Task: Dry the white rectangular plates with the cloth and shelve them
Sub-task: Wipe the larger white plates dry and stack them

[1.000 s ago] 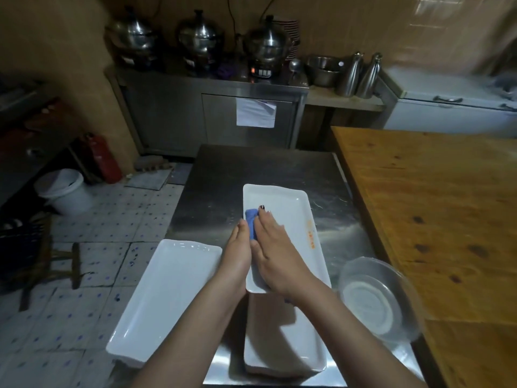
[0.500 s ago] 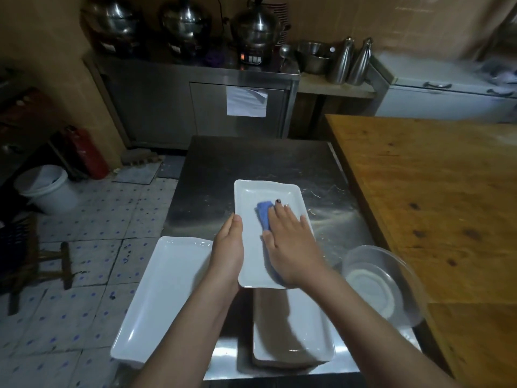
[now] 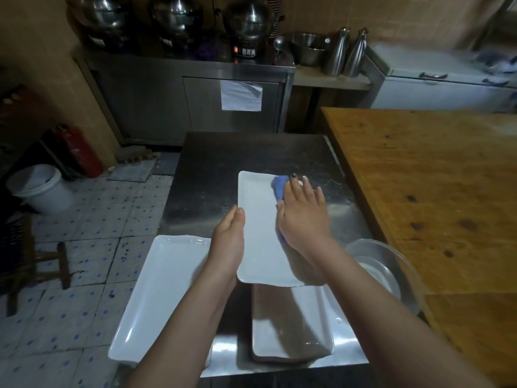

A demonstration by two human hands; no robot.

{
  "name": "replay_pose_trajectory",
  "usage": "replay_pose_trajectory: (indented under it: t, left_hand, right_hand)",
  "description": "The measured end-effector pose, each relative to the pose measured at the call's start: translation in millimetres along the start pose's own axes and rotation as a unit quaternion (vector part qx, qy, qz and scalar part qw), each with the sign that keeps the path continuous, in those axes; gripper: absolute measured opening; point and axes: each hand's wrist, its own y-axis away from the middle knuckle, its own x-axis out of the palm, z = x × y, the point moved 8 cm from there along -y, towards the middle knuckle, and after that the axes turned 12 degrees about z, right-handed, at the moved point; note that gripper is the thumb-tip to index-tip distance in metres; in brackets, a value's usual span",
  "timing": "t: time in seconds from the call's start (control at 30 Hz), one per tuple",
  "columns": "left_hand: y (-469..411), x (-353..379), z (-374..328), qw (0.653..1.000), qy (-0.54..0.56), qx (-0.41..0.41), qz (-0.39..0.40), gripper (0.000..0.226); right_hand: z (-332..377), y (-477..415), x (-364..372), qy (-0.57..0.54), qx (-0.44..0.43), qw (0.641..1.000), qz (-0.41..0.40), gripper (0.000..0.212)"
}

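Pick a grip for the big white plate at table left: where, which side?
Pinch the left plate by its raised long left rim, coming from the left: it lies flat, that rim is clear, and the left forearm crosses its right side.

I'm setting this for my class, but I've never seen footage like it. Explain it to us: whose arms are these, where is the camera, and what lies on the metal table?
No machine: these are a person's bare arms, filmed by one wide-angle camera worn on the head, looking down. The left hand holds a white rectangular plate by its edge above the steel table. The right hand presses a blue cloth flat onto it. On the table lie a left plate and a near plate, both white, with a clear round dish at right.
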Motion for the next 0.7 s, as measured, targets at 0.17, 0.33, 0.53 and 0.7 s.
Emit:
replay_pose_trajectory:
  t: [0.17,0.33,0.53,0.7]
  left_hand:
    - [1.0,-6.1,0.4,1.000,0.000,-0.001,-0.010,0.023]
    - [-3.4,-1.9,5.2,1.000,0.005,-0.005,0.002,0.030]
    - [-0.3,6.6,15.3,1.000,-0.018,-0.013,0.013,0.032]
    - [-1.2,2.1,9.3,1.000,-0.015,-0.003,0.009,0.030]
  right_hand:
    - [-0.2,35.7,12.5,-0.027,0.000,0.999,0.017,0.056]
    - [25.7,50.9,22.2,-0.103,-0.074,0.991,0.041,0.055]
    - [17.6,5.0,16.5,-0.048,-0.053,0.997,0.035,0.052]
    - [-11.9,9.3,17.3,-0.036,0.034,0.998,0.033,0.053]
